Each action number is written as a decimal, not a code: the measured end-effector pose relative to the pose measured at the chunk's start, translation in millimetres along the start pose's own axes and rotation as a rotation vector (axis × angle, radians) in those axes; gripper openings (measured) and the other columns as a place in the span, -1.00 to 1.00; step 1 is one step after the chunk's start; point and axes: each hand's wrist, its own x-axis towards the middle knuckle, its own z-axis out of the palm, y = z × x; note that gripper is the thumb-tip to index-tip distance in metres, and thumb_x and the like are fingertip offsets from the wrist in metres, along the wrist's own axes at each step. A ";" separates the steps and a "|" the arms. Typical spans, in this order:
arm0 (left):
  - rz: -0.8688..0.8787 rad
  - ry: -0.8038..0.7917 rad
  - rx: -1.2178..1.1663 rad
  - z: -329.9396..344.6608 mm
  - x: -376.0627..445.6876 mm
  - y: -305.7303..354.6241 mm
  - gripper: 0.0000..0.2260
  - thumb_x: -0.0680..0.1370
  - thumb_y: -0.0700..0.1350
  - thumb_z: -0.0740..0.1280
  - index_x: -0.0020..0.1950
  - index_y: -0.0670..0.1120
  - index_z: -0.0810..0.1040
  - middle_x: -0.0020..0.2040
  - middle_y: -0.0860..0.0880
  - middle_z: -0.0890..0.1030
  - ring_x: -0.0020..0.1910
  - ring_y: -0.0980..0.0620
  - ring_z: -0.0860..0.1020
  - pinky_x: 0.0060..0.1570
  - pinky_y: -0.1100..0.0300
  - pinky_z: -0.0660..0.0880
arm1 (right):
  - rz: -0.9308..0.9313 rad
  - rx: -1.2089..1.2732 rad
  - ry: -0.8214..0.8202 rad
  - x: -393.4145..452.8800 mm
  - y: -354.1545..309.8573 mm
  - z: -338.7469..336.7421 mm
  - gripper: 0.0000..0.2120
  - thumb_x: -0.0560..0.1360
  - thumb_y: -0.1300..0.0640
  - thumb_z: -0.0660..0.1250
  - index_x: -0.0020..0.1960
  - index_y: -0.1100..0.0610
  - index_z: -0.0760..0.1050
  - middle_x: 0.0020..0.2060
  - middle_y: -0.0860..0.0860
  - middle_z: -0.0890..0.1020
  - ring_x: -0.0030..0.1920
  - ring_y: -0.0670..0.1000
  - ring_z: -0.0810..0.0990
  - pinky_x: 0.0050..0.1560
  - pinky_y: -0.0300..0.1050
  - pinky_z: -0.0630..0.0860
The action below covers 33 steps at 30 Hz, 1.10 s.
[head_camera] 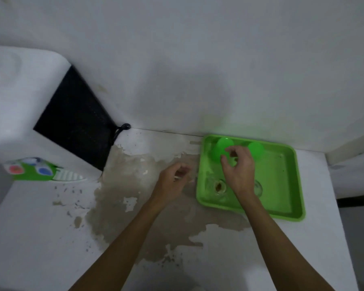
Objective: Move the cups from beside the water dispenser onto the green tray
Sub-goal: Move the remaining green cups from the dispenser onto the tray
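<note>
The green tray lies on the white counter at the right, against the wall. Two green plastic cups stand upside down at its far edge, one on the left and one on the right. Two clear glasses sit in the tray's near half, one left of my wrist and one partly hidden behind it. My right hand hovers over the tray with fingers curled apart, holding nothing. My left hand hangs just left of the tray, fingers loosely bent and empty.
The white water dispenser with a black side panel fills the left. Its taps, with red and blue tabs on a green front, jut out below. The counter paint is peeled to brown in the middle. A wall runs behind.
</note>
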 end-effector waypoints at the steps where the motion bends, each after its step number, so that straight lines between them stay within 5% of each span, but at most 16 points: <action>1: -0.015 0.011 -0.005 -9.1 -6.6 -4.4 -0.87 0.55 -0.24 0.40 0.04 -0.05 0.66 -0.05 -0.04 0.68 -0.18 0.18 0.60 -0.19 0.46 0.48 | 0.003 0.027 -0.022 -5.6 -8.6 6.4 -0.86 0.38 0.23 0.41 -0.06 0.16 0.56 -0.18 0.11 0.60 -0.16 0.10 0.56 -0.07 0.03 0.52; 6: -0.034 0.086 -0.027 -78.8 -49.5 -30.7 -0.86 0.55 -0.21 0.42 0.01 0.02 0.66 -0.07 -0.03 0.68 -0.24 0.23 0.58 -0.21 0.41 0.50 | 0.069 0.146 -0.221 -44.4 -67.5 58.1 -0.96 0.42 0.15 0.38 -0.14 0.03 0.55 -0.29 0.04 0.64 -0.24 0.05 0.62 -0.17 0.01 0.59; 12: -0.113 0.254 -0.026 -173.1 -98.0 -65.4 -0.90 0.54 -0.18 0.42 0.05 -0.06 0.67 -0.07 0.03 0.69 -0.11 0.16 0.62 -0.13 0.45 0.50 | 0.105 0.231 -0.465 -92.9 -144.0 132.5 -0.88 0.44 0.29 0.44 -0.13 0.10 0.58 -0.33 -0.02 0.61 -0.31 -0.13 0.55 -0.27 -0.48 0.40; 14: -0.149 0.343 -0.004 -208.7 -111.0 -80.8 -0.89 0.52 -0.19 0.43 0.00 -0.01 0.67 -0.10 0.04 0.69 -0.15 0.19 0.62 -0.16 0.47 0.48 | 0.129 0.228 -0.558 -106.7 -166.6 161.3 -0.93 0.46 0.25 0.44 -0.12 0.10 0.60 -0.33 -0.08 0.61 -0.32 -0.22 0.55 -0.26 -0.48 0.41; 20: -0.266 0.675 0.091 -301.2 -119.2 -120.0 -0.80 0.46 -0.19 0.48 -0.03 0.02 0.53 -0.12 -0.05 0.48 -0.18 0.02 0.52 -0.15 0.23 0.45 | 0.213 0.292 -0.666 -133.7 -217.6 235.0 -0.97 0.46 0.25 0.42 -0.11 0.19 0.63 -0.33 0.04 0.64 -0.25 0.10 0.64 -0.15 -0.03 0.57; 24: -0.295 0.819 0.066 -346.1 -105.1 -136.7 -0.56 0.41 -0.14 0.55 0.16 -0.06 0.40 0.06 -0.05 0.36 0.00 -0.08 0.48 -0.03 0.07 0.48 | 0.253 0.347 -0.704 -145.6 -247.6 267.8 -0.94 0.49 0.31 0.39 -0.07 0.29 0.62 -0.33 0.06 0.63 -0.31 0.03 0.60 -0.28 -0.22 0.54; 29: -0.334 0.784 0.023 -376.5 -82.0 -149.5 -0.22 0.27 -0.07 0.63 0.38 -0.06 0.31 0.26 -0.09 0.37 0.28 -0.10 0.43 0.19 0.01 0.51 | 0.273 0.374 -0.726 -150.2 -269.0 289.5 -0.95 0.50 0.33 0.37 -0.07 0.30 0.61 -0.30 0.10 0.63 -0.32 0.03 0.58 -0.37 -0.37 0.48; 33: -0.291 0.691 -0.001 -385.4 -64.5 -163.9 -0.18 0.19 0.08 0.65 0.38 0.06 0.41 0.27 -0.02 0.54 0.28 -0.01 0.52 0.23 0.02 0.56 | 0.299 0.394 -0.729 -152.1 -271.8 295.5 -0.95 0.49 0.36 0.37 -0.12 0.27 0.60 -0.32 0.06 0.61 -0.30 0.03 0.57 -0.33 -0.34 0.51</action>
